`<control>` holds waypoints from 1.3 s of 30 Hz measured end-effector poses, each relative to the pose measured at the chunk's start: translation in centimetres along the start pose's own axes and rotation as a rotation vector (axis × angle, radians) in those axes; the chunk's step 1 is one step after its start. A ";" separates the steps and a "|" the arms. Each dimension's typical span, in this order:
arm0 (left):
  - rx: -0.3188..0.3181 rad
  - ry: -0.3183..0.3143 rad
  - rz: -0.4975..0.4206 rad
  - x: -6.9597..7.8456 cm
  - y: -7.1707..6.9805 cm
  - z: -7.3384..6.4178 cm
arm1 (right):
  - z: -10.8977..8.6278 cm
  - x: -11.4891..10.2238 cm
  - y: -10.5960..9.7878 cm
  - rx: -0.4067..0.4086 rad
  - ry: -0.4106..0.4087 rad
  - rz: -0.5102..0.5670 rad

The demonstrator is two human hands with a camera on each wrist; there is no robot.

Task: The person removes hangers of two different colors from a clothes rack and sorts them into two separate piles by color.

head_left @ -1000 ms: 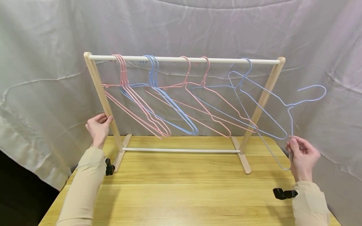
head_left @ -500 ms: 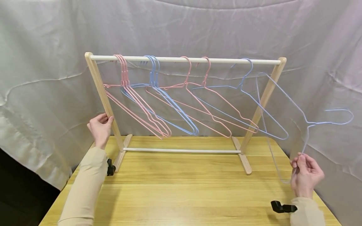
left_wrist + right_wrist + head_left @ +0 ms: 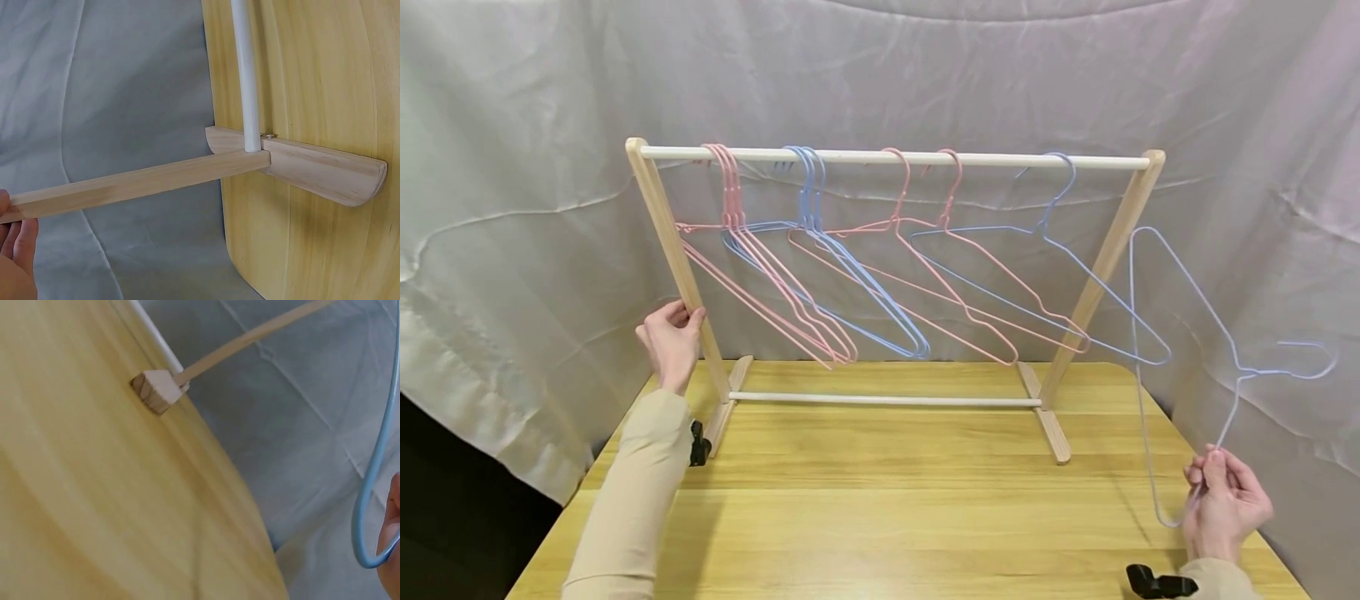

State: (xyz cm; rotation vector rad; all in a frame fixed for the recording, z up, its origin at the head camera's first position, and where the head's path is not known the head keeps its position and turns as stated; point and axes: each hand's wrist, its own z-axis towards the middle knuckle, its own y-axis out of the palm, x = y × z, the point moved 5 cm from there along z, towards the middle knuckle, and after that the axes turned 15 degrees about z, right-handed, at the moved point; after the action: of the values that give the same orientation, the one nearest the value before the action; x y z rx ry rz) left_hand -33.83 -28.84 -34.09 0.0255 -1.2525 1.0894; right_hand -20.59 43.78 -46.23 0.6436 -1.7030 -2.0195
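Observation:
My left hand pinches the left wooden post of a small garment rack, below its middle. In the left wrist view the thumb and fingers lie on either side of that post. My right hand grips a blue wire hanger by one lower corner, to the right of the rack. This hanger is tilted, its hook pointing right, apart from the rail. On the white rail hang a pink hanger cluster, a blue cluster, two spaced pink hangers and a single blue hanger.
The rack's feet stand near the back of a wooden table. A lower white bar joins the posts. Grey cloth hangs behind and at both sides.
My right hand has moved down and slightly right, carrying the blue hanger away from the rack's right post. The left hand keeps its hold on the left post. The hung hangers stay in place.

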 end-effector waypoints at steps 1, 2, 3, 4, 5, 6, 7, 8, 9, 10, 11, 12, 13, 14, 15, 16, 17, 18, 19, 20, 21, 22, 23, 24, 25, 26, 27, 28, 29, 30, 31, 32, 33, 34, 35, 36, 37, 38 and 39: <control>-0.002 0.002 0.000 0.0 0.0 0.0 | 0.1 -0.1 -0.3 0.017 0.003 -0.012; -0.003 0.002 0.001 0.0 0.0 0.0 | 0.1 -0.2 -0.7 0.033 0.008 -0.021; -0.004 0.002 0.002 0.0 0.0 0.0 | 0.2 -0.3 -1.0 0.049 0.015 -0.031; -0.005 0.003 0.003 0.0 0.0 0.0 | 0.2 -0.4 -1.4 0.063 0.021 -0.049; -0.007 0.002 0.005 0.0 0.0 0.0 | 0.2 -0.5 -1.7 0.078 0.028 -0.073; -0.008 0.001 0.006 0.0 0.0 0.0 | 0.2 -0.7 -2.1 0.092 0.030 -0.104; -0.010 0.001 0.007 0.0 0.0 0.0 | 0.2 -0.8 -2.4 0.107 0.032 -0.141; -0.010 0.000 0.009 0.0 0.0 0.0 | 0.1 -0.9 -2.8 0.127 0.041 -0.178; -0.012 -0.001 0.011 0.0 0.0 0.0 | 0.1 -1.0 -3.1 0.142 0.049 -0.221; -0.011 -0.002 0.012 0.0 0.0 0.0 | 0.1 -1.0 -3.4 0.156 0.059 -0.269; -0.012 -0.004 0.012 0.0 0.0 0.0 | 0.0 -1.1 -3.7 0.167 0.069 -0.310; -0.012 -0.005 0.013 0.0 0.0 0.0 | 0.0 -1.1 -3.9 0.175 0.077 -0.349; -0.013 -0.002 0.013 0.1 0.1 0.0 | 0.0 -1.1 -4.2 0.179 0.087 -0.383; -0.014 -0.003 0.012 0.1 0.1 0.0 | -0.1 -1.0 -4.4 0.183 0.089 -0.419; -0.015 -0.002 0.013 0.1 0.1 0.0 | -0.1 -1.0 -4.6 0.181 0.092 -0.462; -0.016 -0.002 0.013 0.2 0.2 -0.1 | -0.1 -1.0 -4.7 0.178 0.101 -0.500; -0.017 -0.005 0.012 0.2 0.2 -0.1 | -0.1 -0.9 -4.9 0.182 0.107 -0.544; -0.017 -0.005 0.010 0.2 0.2 -0.1 | -0.1 -0.9 -5.0 0.183 0.111 -0.592; -0.017 -0.007 0.010 0.2 0.2 -0.1 | -0.1 -0.9 -5.2 0.186 0.120 -0.631; -0.013 -0.006 0.012 0.2 0.2 -0.2 | -0.1 -0.9 -5.3 0.190 0.133 -0.681; -0.008 -0.001 0.016 0.2 0.2 -0.2 | -0.1 -0.9 -5.5 0.196 0.151 -0.719; -0.002 0.003 0.015 0.2 0.1 -0.2 | -0.1 -0.8 -5.6 0.204 0.168 -0.750; 0.004 0.011 0.015 0.2 0.1 -0.2 | -0.2 -0.8 -5.8 0.213 0.181 -0.791; 0.011 0.019 0.015 0.2 0.1 -0.2 | -0.2 -0.8 -5.9 0.218 0.197 -0.816; 0.016 0.027 0.018 0.3 0.1 -0.2 | -0.2 -0.8 -6.0 0.224 0.217 -0.834; 0.023 0.035 0.018 0.3 0.1 -0.2 | -0.2 -0.8 -6.1 0.229 0.235 -0.856; 0.025 0.038 0.016 0.3 0.1 -0.1 | -0.3 -0.9 -6.2 0.234 0.248 -0.873; 0.027 0.040 0.015 0.2 0.1 -0.1 | -0.3 -0.9 -6.3 0.236 0.258 -0.896; 0.029 0.041 0.014 0.2 0.1 -0.1 | -0.3 -0.9 -6.4 0.237 0.274 -0.918; 0.029 0.039 0.013 0.2 0.1 -0.1 | -0.3 -0.9 -6.5 0.240 0.290 -0.931; 0.029 0.035 0.014 0.2 0.0 -0.1 | -0.3 -0.8 -6.6 0.240 0.306 -0.951; 0.028 0.032 0.013 0.1 0.0 -0.1 | -0.4 -0.8 -6.6 0.239 0.318 -0.975; 0.027 0.029 0.015 0.1 0.0 -0.2 | -0.4 -0.8 -6.7 0.234 0.328 -1.001; 0.027 0.027 0.017 0.1 0.0 -0.2 | -0.4 -0.7 -6.7 0.229 0.339 -1.026; 0.026 0.025 0.019 0.0 0.0 -0.2 | -0.4 -0.7 -6.7 0.220 0.349 -1.050; 0.026 0.023 0.024 0.0 0.0 -0.2 | -0.5 -0.6 -6.8 0.216 0.353 -1.070; 0.026 0.023 0.027 0.0 0.0 -0.2 | -0.5 -0.6 -6.8 0.210 0.351 -1.096; 0.025 0.022 0.026 -0.1 0.0 -0.2 | -0.5 -0.6 -6.8 0.205 0.347 -1.126; 0.024 0.020 0.030 -0.1 0.0 -0.2 | -0.6 -0.6 -6.8 0.193 0.339 -1.169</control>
State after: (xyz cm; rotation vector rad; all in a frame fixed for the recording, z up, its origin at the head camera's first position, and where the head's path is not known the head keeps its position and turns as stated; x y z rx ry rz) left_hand -33.70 -28.77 -34.23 0.0141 -1.2250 1.1279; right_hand -19.90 44.81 -53.01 2.2955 -1.4118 -2.1432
